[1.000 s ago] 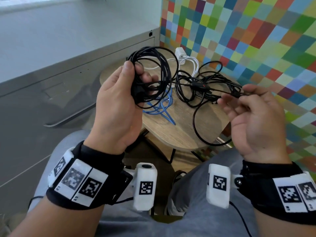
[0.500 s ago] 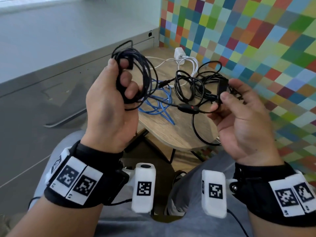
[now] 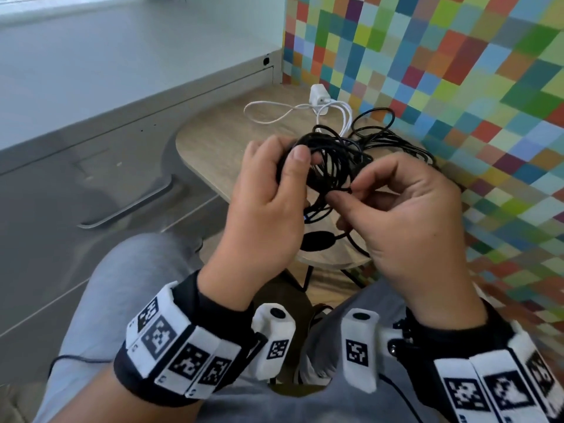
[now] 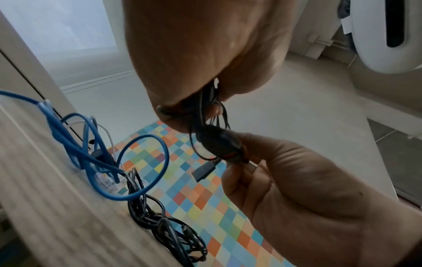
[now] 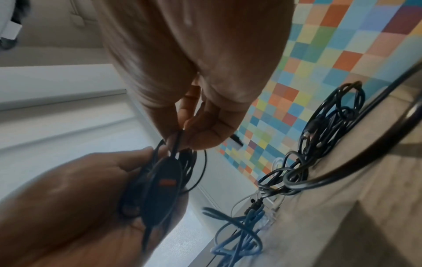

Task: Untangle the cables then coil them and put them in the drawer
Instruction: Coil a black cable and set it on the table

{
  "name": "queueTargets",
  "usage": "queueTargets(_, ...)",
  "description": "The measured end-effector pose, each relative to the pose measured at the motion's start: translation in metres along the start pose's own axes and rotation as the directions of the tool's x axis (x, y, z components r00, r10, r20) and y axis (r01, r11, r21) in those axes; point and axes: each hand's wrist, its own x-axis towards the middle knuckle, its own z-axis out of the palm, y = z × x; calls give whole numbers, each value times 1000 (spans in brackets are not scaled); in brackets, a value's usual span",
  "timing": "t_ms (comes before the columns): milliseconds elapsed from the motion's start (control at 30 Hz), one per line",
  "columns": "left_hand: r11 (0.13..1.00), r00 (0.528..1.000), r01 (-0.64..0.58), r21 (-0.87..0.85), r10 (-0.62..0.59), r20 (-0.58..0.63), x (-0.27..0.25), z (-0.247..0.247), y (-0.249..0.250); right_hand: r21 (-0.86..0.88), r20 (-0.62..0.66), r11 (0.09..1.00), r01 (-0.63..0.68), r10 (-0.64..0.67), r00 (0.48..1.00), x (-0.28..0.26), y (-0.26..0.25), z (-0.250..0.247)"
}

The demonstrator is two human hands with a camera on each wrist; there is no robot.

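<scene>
Left hand [image 3: 268, 206] grips the coiled black cable [image 3: 328, 161] above the tabletop [image 3: 213, 148]; right hand [image 3: 406, 218] pinches its loose end. Risk: a slackened grip lets loops spring apart and snag the black tangle [image 3: 393, 138] behind.

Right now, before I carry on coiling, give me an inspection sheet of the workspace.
Surface: small wooden table, cables lying on it.
Job's things: black coil held up; drawer front looks closed.
Clutter: white charger with its white cable.
Grippers: left hand grips the coil; right hand pinches a black strand.
Cables: blue cable and black tangle loose on the table.
Surroundings: multicoloured checked wall, grey cabinet.
</scene>
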Motion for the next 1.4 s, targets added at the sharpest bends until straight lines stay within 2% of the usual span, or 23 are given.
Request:
queueTargets(100, 998, 999, -43, 35, 44, -11, -1, 0, 1, 2, -4, 998, -59, 59, 998, 3, 1, -5)
queueTargets(233, 996, 983, -84, -30, 88, 160, -7, 5, 4, -19, -16, 992, -123, 123, 992, 4, 10, -2)
queueTargets(333, 987, 967, -19, -158, 58, 249, -10, 8, 6, -58, 17, 995, -77, 78, 997, 5, 13, -1)
queueTargets(433, 968, 962, 91, -234, -24, 273, -9, 7, 7, -61, 93, 998, -22, 28, 995, 6, 14, -2)
queueTargets(533, 939, 955, 165, -302, -75, 287, -7, 5, 6, 102, 175, 992, -77, 58, 983, 6, 11, -1)
queueTargets(700, 836, 946, 281, -471, -160, 281, -5, 2, 7, 418, 279, 879, -230, 116, 953, 4, 10, 2)
queueTargets(800, 792, 932, 347, -502, -231, 280, -1, -4, 7, 491, 386, 808, -324, 132, 913, 6, 22, -6)
queueTargets(900, 759, 929, 369, -536, -275, 250, 4, -9, 4, 479, 447, 803, -355, 125, 886, 7, 31, -11)
queueTargets(1100, 729, 916, 401, -555, -333, 224, 9, -15, 6, 487, 304, 801, -348, 218, 927, 12, 36, -9)
queueTargets(1200, 720, 922, 383, -579, -339, 187, 13, -20, 6, 502, 163, 799, -332, 290, 943, 18, 40, -17)
queueTargets(1300, 733, 935, 348, -585, -321, 155, 15, -23, 4, 450, 39, 850, -273, 287, 957, 22, 43, -22)
queueTargets(1400, 758, 940, 322, -567, -326, 97, 13, -18, 3, 255, -59, 948, -191, 212, 975, 22, 45, -22)
